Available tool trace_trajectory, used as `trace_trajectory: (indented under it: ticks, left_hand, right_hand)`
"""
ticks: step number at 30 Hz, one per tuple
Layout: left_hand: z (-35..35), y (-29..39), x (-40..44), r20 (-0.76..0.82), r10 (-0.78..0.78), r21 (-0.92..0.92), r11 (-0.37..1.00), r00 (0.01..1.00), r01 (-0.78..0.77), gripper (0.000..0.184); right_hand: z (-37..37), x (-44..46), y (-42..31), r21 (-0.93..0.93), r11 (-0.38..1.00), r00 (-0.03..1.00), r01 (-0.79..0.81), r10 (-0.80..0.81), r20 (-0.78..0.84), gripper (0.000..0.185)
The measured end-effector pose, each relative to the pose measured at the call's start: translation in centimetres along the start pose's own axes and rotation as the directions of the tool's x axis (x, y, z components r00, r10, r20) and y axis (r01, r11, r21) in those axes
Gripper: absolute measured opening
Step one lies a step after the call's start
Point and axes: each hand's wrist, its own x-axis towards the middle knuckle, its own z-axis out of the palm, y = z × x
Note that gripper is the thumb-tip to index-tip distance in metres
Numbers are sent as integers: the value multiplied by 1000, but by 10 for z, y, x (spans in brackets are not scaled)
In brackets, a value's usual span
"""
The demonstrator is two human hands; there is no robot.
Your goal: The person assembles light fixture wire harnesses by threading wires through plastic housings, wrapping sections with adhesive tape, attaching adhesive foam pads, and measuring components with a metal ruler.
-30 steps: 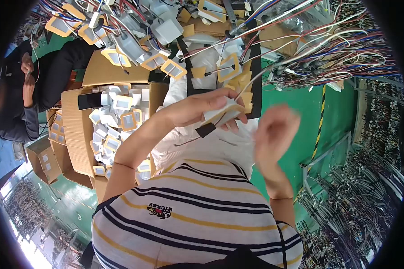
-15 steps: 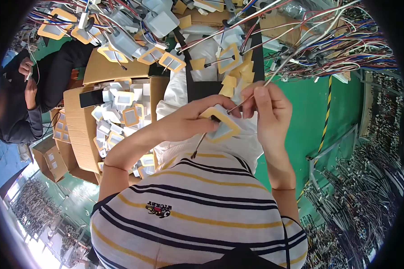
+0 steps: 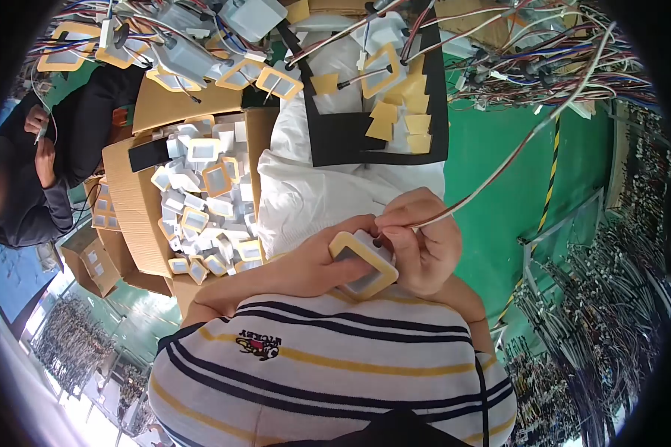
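Note:
Close to the striped shirt, my left hand (image 3: 317, 261) is closed on a white plastic housing (image 3: 367, 281) with a yellow-orange rim, its thumb inside the frame opening. My right hand (image 3: 425, 242) pinches a thin cable (image 3: 492, 177) beside a dark round grommet (image 3: 378, 243) on the housing's side. From the fingers the cable runs up to the wire bundle (image 3: 566, 67) at the upper right. Whether the cable passes through the grommet is hidden by the fingers.
A cardboard box (image 3: 134, 212) of similar housings stands at the left, a black phone (image 3: 149, 154) on it. Wired housings (image 3: 190, 59) lie across the top. A black board (image 3: 343, 141) bears yellow pieces. A co-worker (image 3: 48, 175) sits at the far left; cable racks (image 3: 596, 298) stand right.
Both hands have moved down toward the shirt with the housing. My right hand now pinches the cable close to the grommet, and the cable is drawn out long from the bundle.

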Motion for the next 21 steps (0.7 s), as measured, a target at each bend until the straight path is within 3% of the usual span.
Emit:
trace_trajectory:
  ticks: [1, 4, 5, 8, 11, 14, 17, 18, 20, 21]
  left_hand:
    - [0, -1, -2, -2, 6, -34, 999, 1000, -6, 35]
    - [0, -5, -2, 24, 25, -151, 988, 999, -21, 30]
    - [0, -6, -2, 38, 35, -190, 981, 999, -27, 28]
    - [3, -5, -3, 16, -91, -61, 994, 996, 92, 24]
    - [-1, -11, -5, 94, -57, -59, 996, 994, 62, 25]
    - [-1, -23, -9, 85, -111, -221, 967, 990, 127, 28]
    - [-5, -22, -5, 181, -173, -25, 983, 968, 180, 33]
    - [-4, -27, -7, 210, -181, -81, 976, 961, 201, 33]
    - [-9, -39, -2, 262, -168, -181, 959, 950, 219, 35]
    - [-10, -40, 0, 268, -71, -237, 962, 961, 137, 37]
  right_hand:
    - [1, -1, 0, 32, 999, 999, -44, 44, -8, 12]
    - [-3, -12, -2, 38, 999, 999, 36, -34, -38, 13]
    - [-3, -12, 1, 2, 991, 990, 131, -131, -47, 15]
    - [1, 7, -4, -48, 986, 986, 161, -159, 47, 17]
    - [1, 15, -9, -36, 989, 988, 143, -140, 65, 17]
    - [-5, 2, -14, -24, 998, 998, 60, -59, 36, 14]
    - [-2, 20, -12, -76, 974, 963, 214, -197, 185, 8]
    - [-4, 27, -19, -49, 997, 958, 62, -45, 285, 7]
    - [-15, 48, -33, -46, 974, 847, -221, 215, 487, 6]
    - [-20, 52, -34, 67, 786, 691, -614, 495, 526, 7]
